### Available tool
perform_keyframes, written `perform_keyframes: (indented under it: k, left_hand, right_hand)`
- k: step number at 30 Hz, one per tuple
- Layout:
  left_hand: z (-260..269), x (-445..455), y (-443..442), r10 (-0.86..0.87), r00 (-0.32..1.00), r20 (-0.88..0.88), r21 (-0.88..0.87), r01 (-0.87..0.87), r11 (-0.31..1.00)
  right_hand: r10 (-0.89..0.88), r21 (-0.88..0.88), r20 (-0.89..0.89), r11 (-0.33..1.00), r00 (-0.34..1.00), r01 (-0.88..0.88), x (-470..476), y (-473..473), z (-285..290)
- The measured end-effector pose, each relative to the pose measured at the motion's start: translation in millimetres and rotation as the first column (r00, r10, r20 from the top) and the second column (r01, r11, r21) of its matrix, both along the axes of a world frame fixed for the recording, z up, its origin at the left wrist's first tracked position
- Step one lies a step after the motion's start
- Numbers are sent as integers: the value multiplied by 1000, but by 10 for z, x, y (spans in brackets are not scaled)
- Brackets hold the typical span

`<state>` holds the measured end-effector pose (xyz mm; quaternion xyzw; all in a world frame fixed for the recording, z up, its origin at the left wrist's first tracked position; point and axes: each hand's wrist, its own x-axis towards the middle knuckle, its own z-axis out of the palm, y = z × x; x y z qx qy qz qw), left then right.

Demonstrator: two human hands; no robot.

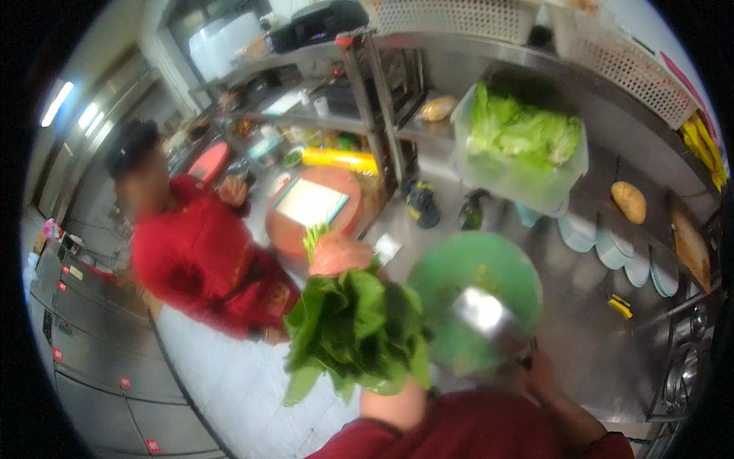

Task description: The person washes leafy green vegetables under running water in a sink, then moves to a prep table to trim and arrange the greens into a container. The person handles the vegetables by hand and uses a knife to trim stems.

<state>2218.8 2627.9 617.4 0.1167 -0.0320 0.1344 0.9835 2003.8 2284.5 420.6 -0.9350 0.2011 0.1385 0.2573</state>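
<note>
My left hand (338, 252) is raised to the left of a round green cutting board (459, 264), gripping a bunch of leafy greens (355, 333) by its pale stems. The dark leaves hang down over my forearm. In my right hand (539, 367) is the handle of a cleaver (487, 314); its broad, shiny blade lies over the green board, and I cannot tell whether it touches. A few small green scraps (486, 275) are on the board beyond the blade.
At my left stands a person in red (200, 246). Close by is a reddish round board (287, 229) bearing a white rectangular item (312, 201). Lettuce fills a translucent bin (516, 183) at the back. A yellow-handled object (620, 307) and a potato (628, 202) lie to the right.
</note>
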Motion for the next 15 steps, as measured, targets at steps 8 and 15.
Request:
perform_keyframes:
  k: [8,15]
  left_hand:
    - [-248,-682,29,-6,995,-97,32,9,999]
    - [-330,-838,-166,-52,993,-109,37,57,998]
  right_hand:
    - [-295,-23,260,950,919,312,-946,-848,-650]
    - [-393,-93,272,898,878,431,-1035,-1075,-598]
